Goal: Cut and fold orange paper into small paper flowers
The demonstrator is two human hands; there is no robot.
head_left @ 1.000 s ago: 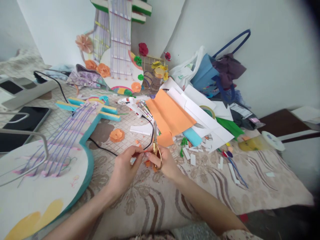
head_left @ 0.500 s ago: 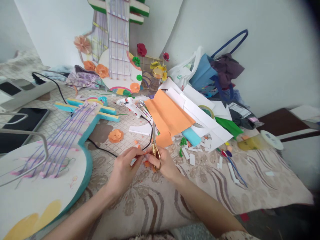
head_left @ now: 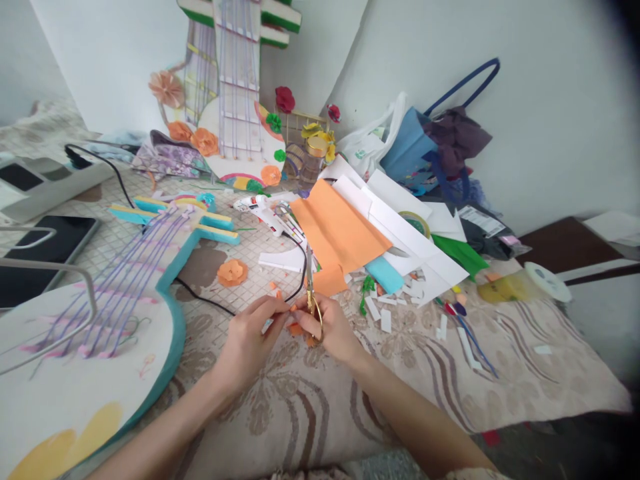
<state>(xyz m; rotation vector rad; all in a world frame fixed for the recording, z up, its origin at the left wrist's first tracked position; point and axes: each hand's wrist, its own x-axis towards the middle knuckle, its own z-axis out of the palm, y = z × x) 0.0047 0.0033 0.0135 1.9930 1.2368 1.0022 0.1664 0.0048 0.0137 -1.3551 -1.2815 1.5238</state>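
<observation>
Gold-handled scissors (head_left: 311, 283) are held in my right hand (head_left: 333, 327), blades pointing away from me. My left hand (head_left: 255, 330) is closed in a pinch on a small piece of orange paper (head_left: 294, 308), and the fingertips of both hands meet there. More orange paper (head_left: 296, 329) shows just beneath the hands. Ahead and to the left an orange paper flower (head_left: 232, 273) lies on the patterned cloth. Past the scissor tips rests a large folded orange sheet (head_left: 340, 227).
A handmade guitar with a turquoise edge (head_left: 175, 320) fills the left side, beside a phone (head_left: 60, 247). Behind are a glue gun (head_left: 263, 212), a jar (head_left: 314, 157) and another guitar (head_left: 240, 113). White sheets (head_left: 400, 233), paper scraps (head_left: 386, 320) and bags (head_left: 407, 143) lie to the right.
Both hands stay together over the orange paper, with only slight finger movement. The whole view has shifted very slightly.
</observation>
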